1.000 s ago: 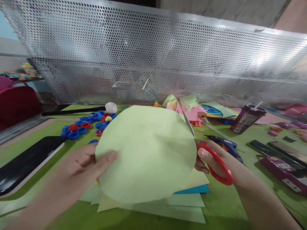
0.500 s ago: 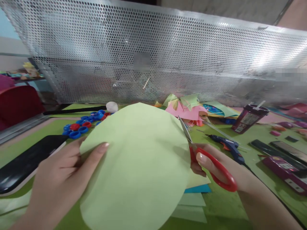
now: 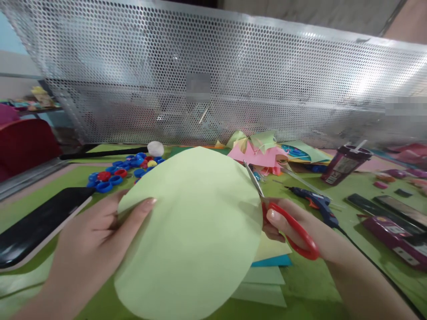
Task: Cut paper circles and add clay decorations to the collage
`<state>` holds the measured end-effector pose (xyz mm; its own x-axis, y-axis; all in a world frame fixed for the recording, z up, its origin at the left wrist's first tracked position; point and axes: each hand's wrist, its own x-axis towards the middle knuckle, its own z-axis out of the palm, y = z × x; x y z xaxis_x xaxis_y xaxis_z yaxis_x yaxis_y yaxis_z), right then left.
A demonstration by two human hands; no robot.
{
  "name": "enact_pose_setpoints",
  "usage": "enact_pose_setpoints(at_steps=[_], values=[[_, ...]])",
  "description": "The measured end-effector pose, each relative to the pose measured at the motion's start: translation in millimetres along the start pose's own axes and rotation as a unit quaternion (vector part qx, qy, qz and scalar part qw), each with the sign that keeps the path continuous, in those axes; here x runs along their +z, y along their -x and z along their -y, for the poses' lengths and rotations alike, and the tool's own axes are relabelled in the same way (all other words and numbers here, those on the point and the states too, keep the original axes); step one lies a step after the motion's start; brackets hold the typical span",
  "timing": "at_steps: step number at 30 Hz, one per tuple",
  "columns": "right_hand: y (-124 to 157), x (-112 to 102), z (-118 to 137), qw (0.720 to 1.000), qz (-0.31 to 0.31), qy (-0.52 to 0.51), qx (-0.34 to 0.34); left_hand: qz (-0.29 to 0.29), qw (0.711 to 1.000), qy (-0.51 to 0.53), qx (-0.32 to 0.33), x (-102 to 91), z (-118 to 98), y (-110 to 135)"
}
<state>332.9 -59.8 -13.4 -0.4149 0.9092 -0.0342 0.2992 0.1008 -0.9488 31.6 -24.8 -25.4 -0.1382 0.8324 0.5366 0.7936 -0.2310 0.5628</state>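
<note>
A large rounded sheet of light green paper (image 3: 193, 231) fills the middle of the view, held above the table. My left hand (image 3: 96, 235) pinches its left edge, thumb on top and fingers hidden underneath. In my right hand (image 3: 287, 226) is a pair of red-handled scissors (image 3: 302, 238). Their metal blades lie along the paper's right edge, pointing up and away; they look nearly closed. Below the paper's right side, a stack of coloured sheets (image 3: 267, 275) in green, blue and yellow shows in part.
Blue and red bottle caps (image 3: 115, 178) and a black phone-like device (image 3: 36, 226) lie left. Pink and green paper scraps (image 3: 256, 153) are at the back. On the right are a glue gun (image 3: 316, 202), a dark cup with straw (image 3: 347, 164) and a purple box (image 3: 393, 240). A perforated metal panel (image 3: 233, 66) stands behind.
The paper has turned slightly and shifted, its left edge moving right and uncovering more bottle caps. My right hand and the scissors have moved a little left; my left hand has moved slightly right.
</note>
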Motion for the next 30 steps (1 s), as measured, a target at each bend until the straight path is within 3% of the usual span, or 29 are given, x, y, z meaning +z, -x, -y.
enact_pose_setpoints(at_steps=[3,8,14,20,25,30], values=[[0.4,-0.3,2.3,1.000,0.017,-0.014,-0.008,0.011,1.000,0.015,0.025,-1.7,-5.7,-0.9],[1.7,-0.8,9.7,0.997,-0.011,0.070,-0.040,0.020,0.997,0.033,0.059,-2.9,-7.6,-1.2],[1.6,-2.8,5.7,1.000,0.014,0.008,0.005,0.004,0.997,0.022,0.068,-2.8,-4.0,-0.9],[0.2,-2.1,11.0,0.996,0.004,0.075,-0.050,0.008,0.991,0.012,0.135,-3.5,-7.3,-1.6],[2.6,-4.3,6.8,0.999,0.016,0.029,0.015,0.021,0.993,0.016,0.117,-5.1,-6.0,-1.6],[6.0,-4.5,15.2,0.996,0.004,0.082,-0.019,0.042,0.994,-0.010,0.101,-6.3,-6.1,-2.1]])
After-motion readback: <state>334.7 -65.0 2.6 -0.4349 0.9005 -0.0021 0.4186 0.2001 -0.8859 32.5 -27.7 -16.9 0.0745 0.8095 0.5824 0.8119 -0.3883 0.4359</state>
